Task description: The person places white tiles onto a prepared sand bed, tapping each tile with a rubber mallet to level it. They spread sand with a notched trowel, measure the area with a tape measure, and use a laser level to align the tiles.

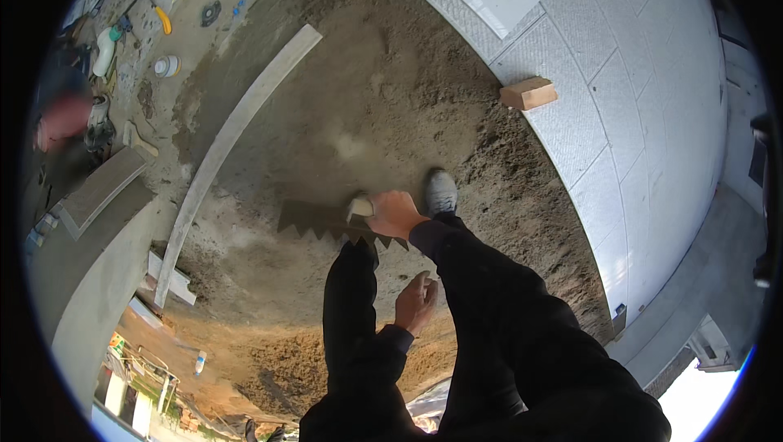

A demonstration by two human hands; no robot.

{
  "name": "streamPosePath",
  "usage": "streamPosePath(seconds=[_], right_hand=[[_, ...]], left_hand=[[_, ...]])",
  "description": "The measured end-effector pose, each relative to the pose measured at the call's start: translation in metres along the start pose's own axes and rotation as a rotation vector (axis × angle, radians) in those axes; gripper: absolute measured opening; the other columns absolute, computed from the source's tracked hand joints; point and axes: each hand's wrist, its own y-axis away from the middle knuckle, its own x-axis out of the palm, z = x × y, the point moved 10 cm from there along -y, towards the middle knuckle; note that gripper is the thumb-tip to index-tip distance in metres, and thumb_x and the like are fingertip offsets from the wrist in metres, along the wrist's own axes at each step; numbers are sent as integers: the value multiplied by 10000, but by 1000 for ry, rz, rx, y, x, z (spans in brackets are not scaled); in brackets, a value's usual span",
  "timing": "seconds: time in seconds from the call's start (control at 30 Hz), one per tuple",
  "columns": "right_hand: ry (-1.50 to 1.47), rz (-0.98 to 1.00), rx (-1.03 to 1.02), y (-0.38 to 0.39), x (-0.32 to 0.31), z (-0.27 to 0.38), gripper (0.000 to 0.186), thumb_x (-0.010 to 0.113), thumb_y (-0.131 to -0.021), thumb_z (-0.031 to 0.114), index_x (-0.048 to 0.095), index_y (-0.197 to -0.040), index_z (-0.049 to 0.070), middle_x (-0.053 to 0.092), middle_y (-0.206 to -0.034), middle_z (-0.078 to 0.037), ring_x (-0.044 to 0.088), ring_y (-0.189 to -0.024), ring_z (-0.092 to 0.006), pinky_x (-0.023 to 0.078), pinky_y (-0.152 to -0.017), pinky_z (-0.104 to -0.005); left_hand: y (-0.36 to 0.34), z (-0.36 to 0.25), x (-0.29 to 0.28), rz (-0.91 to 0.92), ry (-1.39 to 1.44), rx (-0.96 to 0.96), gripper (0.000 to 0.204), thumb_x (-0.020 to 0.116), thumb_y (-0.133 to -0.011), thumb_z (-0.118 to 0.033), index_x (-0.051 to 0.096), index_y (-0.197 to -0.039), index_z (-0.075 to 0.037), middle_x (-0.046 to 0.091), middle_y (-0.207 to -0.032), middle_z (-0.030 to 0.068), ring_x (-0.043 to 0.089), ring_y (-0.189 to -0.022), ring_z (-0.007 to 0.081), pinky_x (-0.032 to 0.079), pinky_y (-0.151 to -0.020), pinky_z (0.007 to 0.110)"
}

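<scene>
Pale floor tiles (608, 108) — orange-brown soil (281, 360) lower left (white daylight (705, 401) lower right).

Lying just left of and below the center of the frame, 1 notched trowel (318, 218) is stretching crosswise, its long, dark grayish-brown blade sloping slightly down toward the right. Large triangular teeth are lining the blade's lower edge, pointing toward the bottom of the frame. The pale handle (360, 208) is sitting right of the blade's middle, firmly gripped, only its left end showing.
</scene>
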Motion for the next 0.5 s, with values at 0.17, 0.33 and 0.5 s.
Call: streamPosePath(seconds=[0.17, 0.33, 0.5], right_hand=[[53, -299, 481, 292, -132, -52, 231, 673, -818, 285, 740, -916, 87, 737, -829, -214, 731, -840, -427, 573, -764, -537], [-76, -488, 1074, 603, -109, -78, 322, 693, -835, 353, 786, -984, 84, 763, -932, -214, 744, -916, -409, 589, -818, -510], [-654, -561, 1569, 813, 77, -36, 390, 694, -866, 297, 780, -1162, 58, 765, -1124, -211, 738, -1070, -375, 590, -914, -465]], left_hand=[[80, -21, -52, 188, -504, 215, 439, 513, -1089, -249, 555, -1450, -3, 536, -782, 94, 564, -772, 315, 457, -714, 498], [151, -33, -199, 81, -749, 236, 356, 613, -981, -128, 659, -1329, -67, 774, -1116, 137, 721, -1039, 327, 573, -900, 473], [179, -21, -354, -60, -986, -304, 386, 846, -781, -68, 749, -1146, 6, 775, -1031, 215, 738, -1014, 345, 598, -876, 446]])
